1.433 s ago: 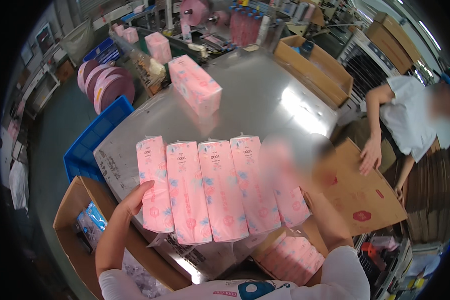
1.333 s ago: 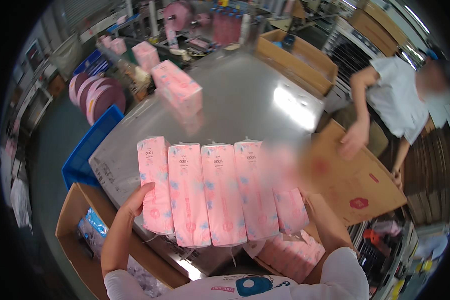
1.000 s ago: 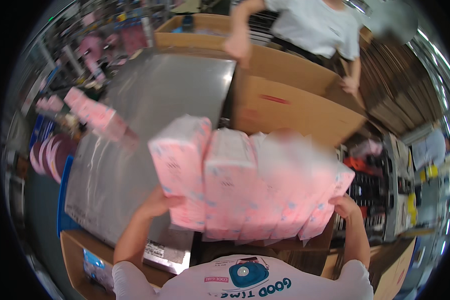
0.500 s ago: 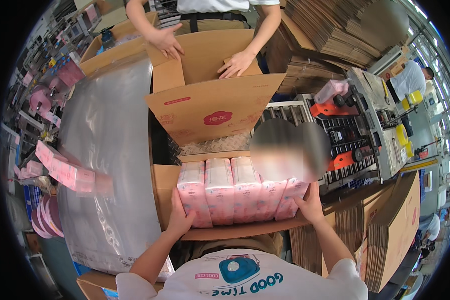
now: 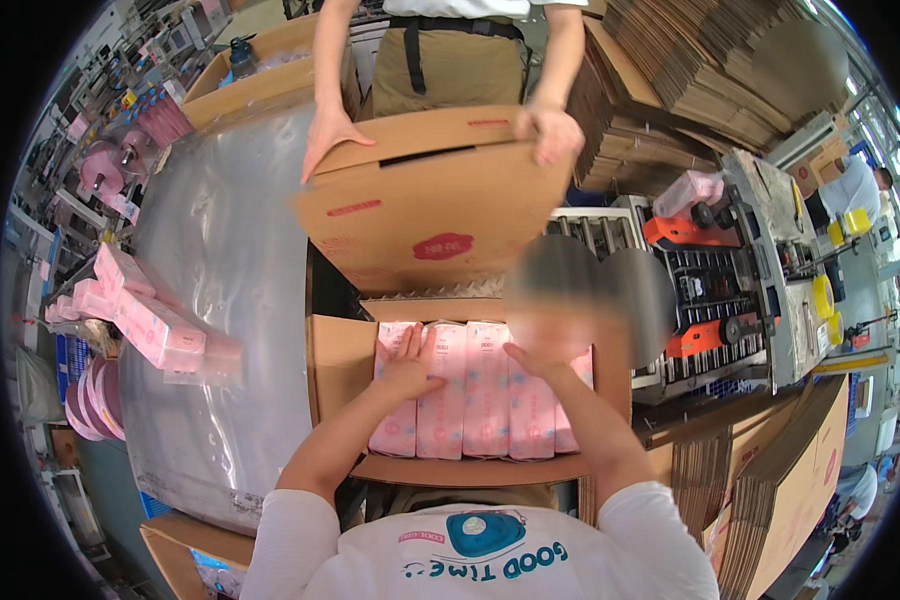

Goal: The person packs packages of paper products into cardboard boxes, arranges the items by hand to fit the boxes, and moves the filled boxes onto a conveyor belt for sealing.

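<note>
A row of pink plastic-wrapped packs (image 5: 485, 400), which look like tissue packs, stands side by side inside an open cardboard carton (image 5: 342, 375) in front of me. My left hand (image 5: 410, 365) rests on top of the packs at the left, fingers spread and holding nothing. On the packs at the right lies my right hand (image 5: 544, 360), its thumb stretched out; a blurred patch hides its other fingers. Beyond, a second carton (image 5: 390, 225) has its top flaps folded nearly together, with a co-worker's hands (image 5: 332, 135) at its two upper corners.
A shiny metal table (image 5: 220, 220) extends on the left, with more pink packs (image 5: 155, 325) at its outer edge. To the right are a roller conveyor with a black-and-orange machine (image 5: 705, 275) and stacks of flattened cartons (image 5: 790, 480). More flattened cartons (image 5: 660, 80) are piled behind.
My hands have moved from the two ends of the pack row onto its top. The packs sit lower in the carton. The co-worker has folded down the far carton's flaps.
</note>
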Motion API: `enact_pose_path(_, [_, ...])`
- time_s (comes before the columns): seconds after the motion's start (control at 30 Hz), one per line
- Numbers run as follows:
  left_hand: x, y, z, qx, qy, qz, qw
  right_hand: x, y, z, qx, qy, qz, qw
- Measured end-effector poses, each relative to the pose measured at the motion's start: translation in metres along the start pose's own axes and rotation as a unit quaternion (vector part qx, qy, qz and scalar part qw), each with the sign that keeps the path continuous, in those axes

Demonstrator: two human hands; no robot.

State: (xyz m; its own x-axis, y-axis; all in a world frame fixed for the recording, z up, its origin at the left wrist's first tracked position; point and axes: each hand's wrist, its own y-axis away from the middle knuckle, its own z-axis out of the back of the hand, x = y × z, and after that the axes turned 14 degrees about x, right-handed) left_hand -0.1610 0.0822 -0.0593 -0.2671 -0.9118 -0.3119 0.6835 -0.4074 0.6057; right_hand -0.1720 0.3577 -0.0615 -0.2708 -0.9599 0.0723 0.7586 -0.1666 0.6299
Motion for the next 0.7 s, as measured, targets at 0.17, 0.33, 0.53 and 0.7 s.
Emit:
enact_pose_path(0.17, [0.006, 0.117, 0.024, -0.002, 0.250, -0.011, 0.968, -0.062, 0.061, 0.065, -0.004, -0.291, 0.263, 0.920])
enact_pose_path(0.33, [0.011, 0.214, -0.034, 0.007, 0.635, 0.043, 0.771, -0.139, 0.123, 0.052, -0.150, -0.026, 0.036, 0.988])
enact_pose_path(0.53, [-0.040, 0.184, -0.061, -0.146, 0.791, -0.062, 0.591, -0.171, 0.109, 0.077, -0.006, -0.018, 0.017, 1.000])
enact_pose_path(0.7, [-0.073, 0.195, -0.036, -0.009, 0.581, -0.086, 0.810, -0.204, 0.122, 0.114, -0.030, -0.021, -0.026, 0.999])
